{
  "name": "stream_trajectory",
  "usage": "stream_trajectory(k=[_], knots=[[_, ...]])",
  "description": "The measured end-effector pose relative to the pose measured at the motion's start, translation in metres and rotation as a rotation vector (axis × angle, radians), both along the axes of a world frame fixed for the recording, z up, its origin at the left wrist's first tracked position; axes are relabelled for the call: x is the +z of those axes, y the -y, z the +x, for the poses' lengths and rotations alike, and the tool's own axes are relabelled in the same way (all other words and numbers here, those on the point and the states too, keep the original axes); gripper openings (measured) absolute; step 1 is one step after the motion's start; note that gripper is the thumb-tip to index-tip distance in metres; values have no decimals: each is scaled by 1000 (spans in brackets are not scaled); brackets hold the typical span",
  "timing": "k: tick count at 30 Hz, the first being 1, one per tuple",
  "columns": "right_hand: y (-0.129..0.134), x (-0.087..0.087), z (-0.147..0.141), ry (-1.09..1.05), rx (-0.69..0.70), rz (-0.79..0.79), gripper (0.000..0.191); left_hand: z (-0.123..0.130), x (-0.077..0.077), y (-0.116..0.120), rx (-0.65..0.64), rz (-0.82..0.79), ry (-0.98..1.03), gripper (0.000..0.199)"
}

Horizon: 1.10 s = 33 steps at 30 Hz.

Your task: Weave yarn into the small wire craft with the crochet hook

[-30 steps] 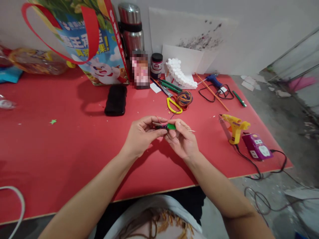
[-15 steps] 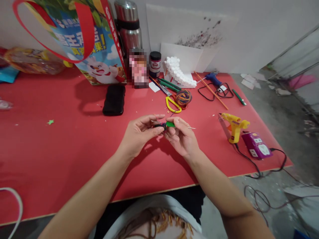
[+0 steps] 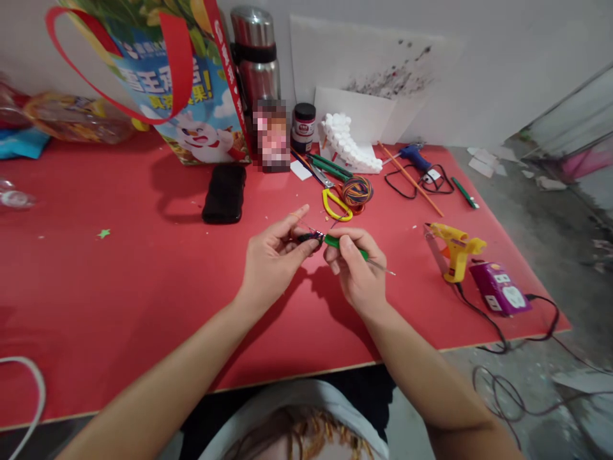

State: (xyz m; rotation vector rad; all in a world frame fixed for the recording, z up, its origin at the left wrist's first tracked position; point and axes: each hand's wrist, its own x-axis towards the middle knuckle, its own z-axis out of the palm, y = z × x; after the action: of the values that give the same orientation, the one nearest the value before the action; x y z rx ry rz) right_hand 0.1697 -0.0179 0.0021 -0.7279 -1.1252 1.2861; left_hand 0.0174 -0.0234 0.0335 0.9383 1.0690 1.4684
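My left hand (image 3: 275,255) pinches a small dark piece of crochet work (image 3: 310,237) between thumb and fingers, its index finger raised with a strand of yarn running off it. My right hand (image 3: 358,268) is closed round a crochet hook (image 3: 360,251) with a green grip. One metal end of the hook sticks out to the right past the hand; the other meets the crochet work. Just beyond the hands lies a ball of multicoloured yarn (image 3: 357,191), with a strand leading toward the work. Yellow-handled scissors (image 3: 336,206) lie beside the ball.
On the red table (image 3: 143,306) lie a black case (image 3: 225,193) and a yellow glue gun (image 3: 454,246) by a purple power box (image 3: 499,287). A gift bag (image 3: 205,121), steel flask (image 3: 258,70), jar (image 3: 303,126) and white bumpy model (image 3: 349,144) stand at the back.
My right hand has tilted the hook, so its free end now points lower and farther right, and more of the green grip shows. My left index finger has lifted. The view has shifted slightly.
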Motion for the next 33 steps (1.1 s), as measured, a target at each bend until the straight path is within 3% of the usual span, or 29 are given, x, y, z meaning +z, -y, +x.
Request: stream_trajectory(k=[5,8,11,15,20,33], knots=[[11,3,-6,386,-229,216,17,8,-8,3,25,-41,49,64],[16,2,-8,473,-256,339,20,8,-10,3,-7,-43,189,58],[15,-2,-5,409,-194,320,21,0,-7,0,-116,-100,335,51],[11,-8,-2,179,-18,142,25,-16,-1,-3,-232,-201,376,55],[10,-5,-1,102,67,90,23,-23,0,-3,-213,-125,319,53],[11,-2,4,85,67,64,21,-28,8,-4,-208,-144,331,53]])
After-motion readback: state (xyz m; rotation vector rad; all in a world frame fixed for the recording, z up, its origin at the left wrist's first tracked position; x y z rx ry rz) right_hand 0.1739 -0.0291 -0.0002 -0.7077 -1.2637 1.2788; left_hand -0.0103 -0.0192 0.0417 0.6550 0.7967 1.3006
